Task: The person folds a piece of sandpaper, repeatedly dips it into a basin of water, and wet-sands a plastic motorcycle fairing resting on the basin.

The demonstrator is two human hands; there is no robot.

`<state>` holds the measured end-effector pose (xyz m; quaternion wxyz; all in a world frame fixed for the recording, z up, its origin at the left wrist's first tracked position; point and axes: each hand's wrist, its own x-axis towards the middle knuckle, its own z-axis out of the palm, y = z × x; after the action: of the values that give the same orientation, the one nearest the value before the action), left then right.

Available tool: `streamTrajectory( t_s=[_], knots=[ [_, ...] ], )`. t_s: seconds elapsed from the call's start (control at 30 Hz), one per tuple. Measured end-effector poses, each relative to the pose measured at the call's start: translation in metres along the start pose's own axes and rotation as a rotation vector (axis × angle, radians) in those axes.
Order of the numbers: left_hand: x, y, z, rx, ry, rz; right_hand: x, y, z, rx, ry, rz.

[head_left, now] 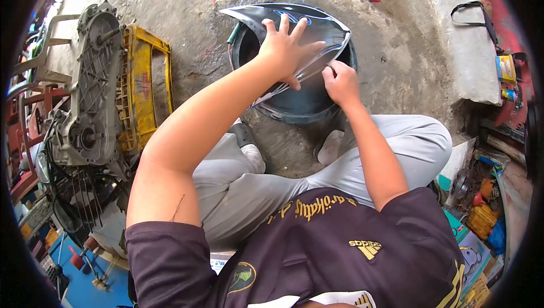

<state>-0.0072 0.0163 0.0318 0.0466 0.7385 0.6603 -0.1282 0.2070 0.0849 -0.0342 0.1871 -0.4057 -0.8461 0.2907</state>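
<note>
Left hand (285,50) spread on pointed glossy black panel with blue-white graphics (324,28), right hand (343,84) pinched at its near edge; panel over round black tub (309,118) on concrete floor (396,64), yellow plastic crate (143,86) and ribbed grey metal casing (95,84) at left

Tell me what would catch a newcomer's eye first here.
The dark fairing panel over the round black tub, upper centre, with the left hand spread on it and the right hand at its edge. Next, the yellow crate at left, beside a grey engine casing.

From just above the shirt (328,246), the wide head view faces forward and steeply down, near the left hand (281,50) and right hand (343,85).
</note>
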Motion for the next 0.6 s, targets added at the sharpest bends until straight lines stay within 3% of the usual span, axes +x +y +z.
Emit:
streamTrajectory(
  t_s=[0.3, 0.6],
  knots=[
    [0.001, 0.001, -0.003, -0.008, -0.027, -0.001, 0.002, -0.01, -0.012, -0.041, -0.153, -0.092],
    [0.001, 0.0, -0.007, -0.02, -0.053, -0.001, -0.004, -0.003, 0.002, 0.076, -0.044, -0.027]
  ],
)
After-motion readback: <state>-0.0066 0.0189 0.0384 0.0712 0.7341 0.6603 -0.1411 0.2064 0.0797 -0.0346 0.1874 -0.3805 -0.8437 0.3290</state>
